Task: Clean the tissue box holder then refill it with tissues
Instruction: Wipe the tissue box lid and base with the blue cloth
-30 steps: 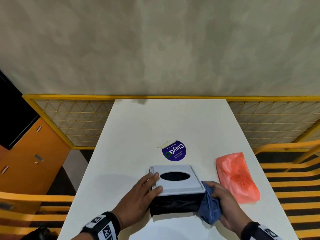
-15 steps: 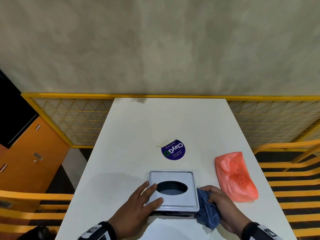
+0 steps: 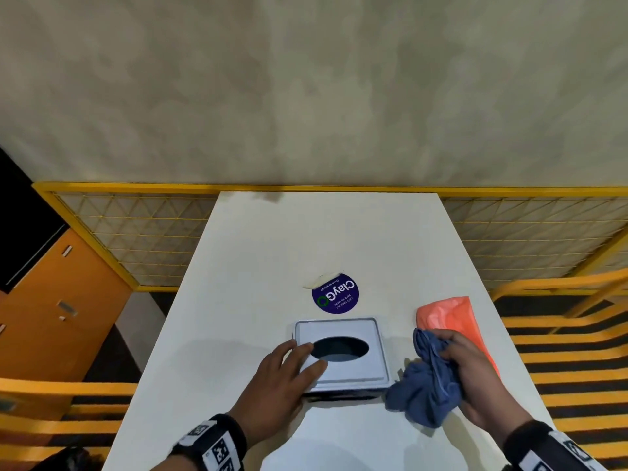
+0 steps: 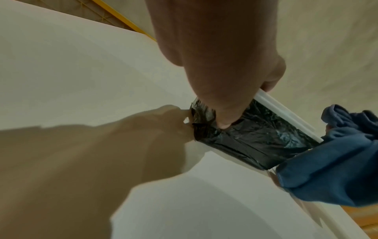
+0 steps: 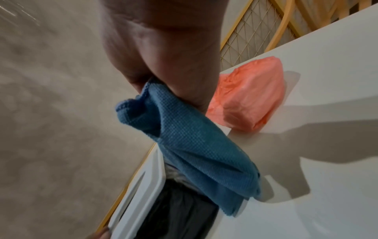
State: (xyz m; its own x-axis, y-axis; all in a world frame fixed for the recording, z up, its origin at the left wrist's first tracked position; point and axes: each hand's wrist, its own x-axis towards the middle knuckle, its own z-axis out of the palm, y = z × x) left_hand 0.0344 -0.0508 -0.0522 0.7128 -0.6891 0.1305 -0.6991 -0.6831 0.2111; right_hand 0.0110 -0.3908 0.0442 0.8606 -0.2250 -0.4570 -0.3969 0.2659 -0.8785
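**Tissue box holder steadied, cloth bunched beside it**

Tissue box holder sits on the white table near my edge, a little right of centre, with its pale square lid up and the dark oval slot facing the ceiling. Its sides are wrapped in crinkled black plastic, which shows well in the left wrist view.

My left hand rests on the holder's near-left corner. My fingers lie loosely spread across the lid, fingertips just at the left rim of the slot, while my thumb comes down the black side wall and presses against it.

My right hand is just right of the holder, fingers curled tight around a bunched blue cloth. The cloth hangs from my grip and its loose end drapes down onto the table, touching the holder's near-right corner. The right wrist view shows the waffle weave of the cloth falling against the black wrap.

Just beyond my right hand lies an orange-pink plastic packet, flat on the table near its right edge. Farther out, just beyond the holder, a round purple sticker is stuck to the tabletop.
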